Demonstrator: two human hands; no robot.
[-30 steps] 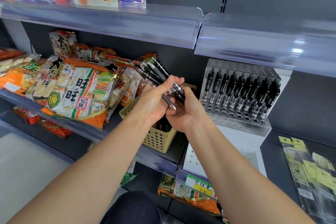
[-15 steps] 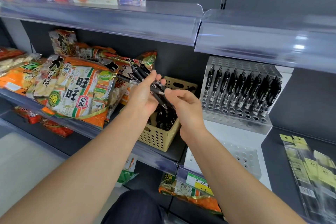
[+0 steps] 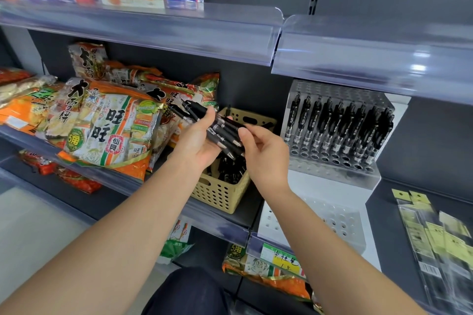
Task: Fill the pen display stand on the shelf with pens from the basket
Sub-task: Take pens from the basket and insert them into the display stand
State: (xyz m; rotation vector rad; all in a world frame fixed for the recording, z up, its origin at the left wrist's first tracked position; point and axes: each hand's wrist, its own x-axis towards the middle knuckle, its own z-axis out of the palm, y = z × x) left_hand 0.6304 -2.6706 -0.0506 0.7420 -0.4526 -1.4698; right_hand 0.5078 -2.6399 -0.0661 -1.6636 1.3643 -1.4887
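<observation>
While the snack bags (image 3: 107, 133) lay stacked on the shelf at the left, the left hand (image 3: 197, 143) was curled round a bundle of black pens (image 3: 217, 130). The bundle slanted with its clip ends up and to the left, above the yellow perforated basket (image 3: 220, 192). More pens lay loose inside that basket.

Compared with a second before, both hands had come down and drawn slightly apart, so the basket's rear rim now showed behind them. The bundle had also tipped to a flatter slant.

The right hand (image 3: 266, 156) had loosened from its earlier full clasp on the bundle. Its thumb and curled fingers now met only the pens' tip ends, and whether they pinched a single pen could not be told.

Further right, the clear pen display stand (image 3: 332, 174) stood on the shelf as before. One row of upright pens (image 3: 337, 125) filled it, with vacant holes in front of that row. Flat packets (image 3: 440, 238) lay at the far right.
</observation>
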